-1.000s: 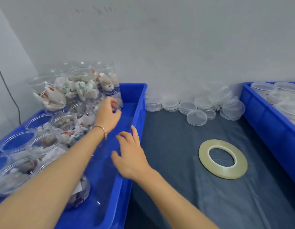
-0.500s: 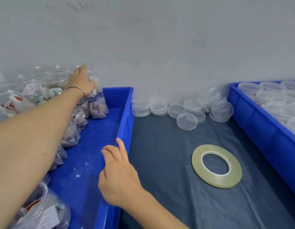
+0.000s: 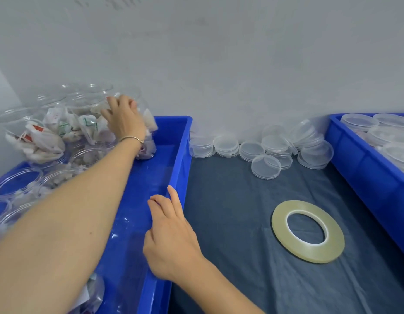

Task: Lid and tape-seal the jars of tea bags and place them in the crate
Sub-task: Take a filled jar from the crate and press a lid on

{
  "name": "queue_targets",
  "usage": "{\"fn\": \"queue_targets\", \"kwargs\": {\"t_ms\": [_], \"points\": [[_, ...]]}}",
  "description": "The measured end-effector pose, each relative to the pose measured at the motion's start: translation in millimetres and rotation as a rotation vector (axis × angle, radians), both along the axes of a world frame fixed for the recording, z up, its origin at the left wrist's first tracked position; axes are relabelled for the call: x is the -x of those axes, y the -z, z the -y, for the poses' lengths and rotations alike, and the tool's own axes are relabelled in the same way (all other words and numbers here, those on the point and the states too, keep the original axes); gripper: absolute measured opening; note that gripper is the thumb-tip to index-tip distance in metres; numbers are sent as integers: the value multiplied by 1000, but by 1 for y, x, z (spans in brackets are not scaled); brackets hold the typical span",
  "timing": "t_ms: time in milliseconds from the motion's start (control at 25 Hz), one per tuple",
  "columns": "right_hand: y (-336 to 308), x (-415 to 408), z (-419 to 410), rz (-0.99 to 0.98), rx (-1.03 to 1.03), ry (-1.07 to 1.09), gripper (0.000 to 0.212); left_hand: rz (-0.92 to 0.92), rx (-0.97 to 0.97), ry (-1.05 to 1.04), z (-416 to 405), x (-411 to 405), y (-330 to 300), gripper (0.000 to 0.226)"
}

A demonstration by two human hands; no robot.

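At the left crate (image 3: 174, 155), my left hand (image 3: 125, 120) clasps an unlidded jar (image 3: 137, 123); right hand (image 3: 171, 236) rests loose-fingered on the rim. Lids (image 3: 265, 166) and tape (image 3: 307, 231) untouched (right crate (image 3: 364, 168) already holds lidded jars).

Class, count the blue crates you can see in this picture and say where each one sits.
2. One blue crate is at the left, holding the jars of tea bags; the other blue crate is at the right edge, partly cut off, holding lidded jars.

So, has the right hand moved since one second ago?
Yes. The right hand then hovered over the inside of the left crate, short of its near wall; now it lies on that wall's rim, nearer the tape roll.
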State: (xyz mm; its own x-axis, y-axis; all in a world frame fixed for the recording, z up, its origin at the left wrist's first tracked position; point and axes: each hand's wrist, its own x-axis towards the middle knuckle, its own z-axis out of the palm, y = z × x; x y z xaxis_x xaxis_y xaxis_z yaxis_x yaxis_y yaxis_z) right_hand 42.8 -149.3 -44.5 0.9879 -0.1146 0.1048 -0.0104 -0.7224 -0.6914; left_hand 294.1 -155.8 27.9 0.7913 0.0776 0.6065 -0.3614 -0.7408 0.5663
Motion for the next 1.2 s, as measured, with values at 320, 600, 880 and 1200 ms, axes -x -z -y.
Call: {"fn": "queue_targets", "kwargs": {"t_ms": [320,600,880,1200], "points": [[7,21,29,383,-520,279,35,421,353,307,54,130,-16,22],[40,85,135,296,-394,422,93,331,285,695,70,248,48,30],[71,109,184,120,97,288,59,216,262,678,52,278,127,26],[69,28,241,-170,226,434,72,-510,593,952,53,270,160,105]]}}
